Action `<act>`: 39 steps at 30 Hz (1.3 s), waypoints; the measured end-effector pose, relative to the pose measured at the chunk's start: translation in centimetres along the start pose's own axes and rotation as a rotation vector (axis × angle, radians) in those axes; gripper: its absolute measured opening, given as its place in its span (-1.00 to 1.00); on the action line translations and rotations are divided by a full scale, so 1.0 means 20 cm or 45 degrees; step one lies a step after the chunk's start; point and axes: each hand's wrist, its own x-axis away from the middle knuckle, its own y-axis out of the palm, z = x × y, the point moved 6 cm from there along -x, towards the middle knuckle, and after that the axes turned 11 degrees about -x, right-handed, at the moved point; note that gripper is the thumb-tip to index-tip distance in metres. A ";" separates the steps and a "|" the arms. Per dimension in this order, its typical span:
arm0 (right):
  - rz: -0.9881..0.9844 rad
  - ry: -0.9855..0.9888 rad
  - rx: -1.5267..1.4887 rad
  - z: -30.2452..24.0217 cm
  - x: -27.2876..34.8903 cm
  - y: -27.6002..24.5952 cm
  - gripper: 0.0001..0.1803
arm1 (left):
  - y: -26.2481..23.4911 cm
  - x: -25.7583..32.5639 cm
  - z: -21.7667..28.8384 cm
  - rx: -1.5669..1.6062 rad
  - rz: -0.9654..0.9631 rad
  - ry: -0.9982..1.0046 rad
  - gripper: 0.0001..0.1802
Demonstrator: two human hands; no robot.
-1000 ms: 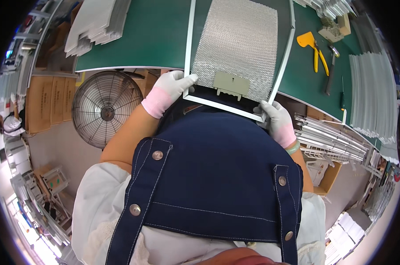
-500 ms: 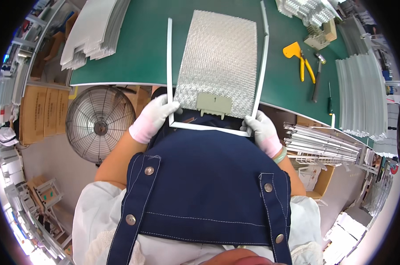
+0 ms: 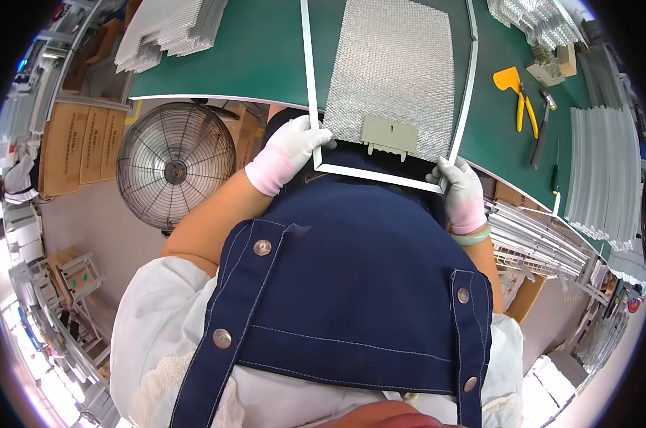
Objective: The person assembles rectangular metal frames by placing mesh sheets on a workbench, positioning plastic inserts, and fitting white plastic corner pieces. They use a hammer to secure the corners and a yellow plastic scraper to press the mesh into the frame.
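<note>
My left hand (image 3: 294, 146), in a white glove with a pink cuff, is closed on the left near corner of a thin white frame (image 3: 380, 176). My right hand (image 3: 460, 189), gloved alike, pinches the frame's right near corner. Two long sides of the frame run away from me, and its far end lies beyond the picture. Between those sides lies a silvery mesh panel (image 3: 394, 71), its near edge a little short of the frame's near bar. A grey-green plastic piece (image 3: 389, 133) with small prongs sits at the panel's near edge.
On the green table (image 3: 259, 68) are yellow-handled cutters (image 3: 521, 100), a hammer (image 3: 542, 132) and a screwdriver (image 3: 556, 171). Stacked mesh sheets stand at the far left (image 3: 172, 32) and right (image 3: 605, 175). A floor fan (image 3: 174, 171) and cardboard boxes (image 3: 69, 150) are at left.
The whole view has shifted, so table, frame and hands appear farther right and higher. Both hands keep their hold on the frame's corners; the panel looks unmoved within it.
</note>
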 end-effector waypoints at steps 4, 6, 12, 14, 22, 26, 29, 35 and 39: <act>-0.282 0.157 -0.028 0.02 0.00 0.04 -0.85 | 0.03 -0.06 -0.06 0.374 -0.148 0.150 -0.62; -0.337 0.234 -0.135 0.04 -0.02 0.01 -0.86 | 0.01 -0.03 -0.06 0.244 -0.243 0.153 -0.64; -0.289 0.167 -0.334 0.06 -0.03 0.02 -0.78 | -0.04 0.00 -0.06 0.351 -0.186 -0.032 -0.59; -0.254 0.151 -0.336 0.06 -0.03 0.01 -0.76 | -0.03 0.02 -0.04 0.455 -0.155 0.025 -0.50; -0.124 0.083 -0.171 0.07 -0.02 0.03 -0.76 | -0.03 0.00 -0.05 0.129 0.042 0.071 -0.67; -0.238 0.130 -0.180 0.07 -0.02 0.06 -0.70 | -0.02 -0.03 -0.08 0.006 -0.032 0.055 -0.65; -0.298 0.152 -0.214 0.07 -0.02 0.08 -0.65 | -0.01 -0.04 -0.12 0.204 -0.187 0.142 -0.61; -0.325 0.167 -0.253 0.08 -0.02 0.08 -0.63 | 0.01 -0.02 -0.05 0.659 -0.305 0.260 -0.71; -0.296 0.157 -0.211 0.09 -0.02 0.07 -0.62 | 0.00 -0.03 -0.08 0.534 -0.229 0.195 -0.61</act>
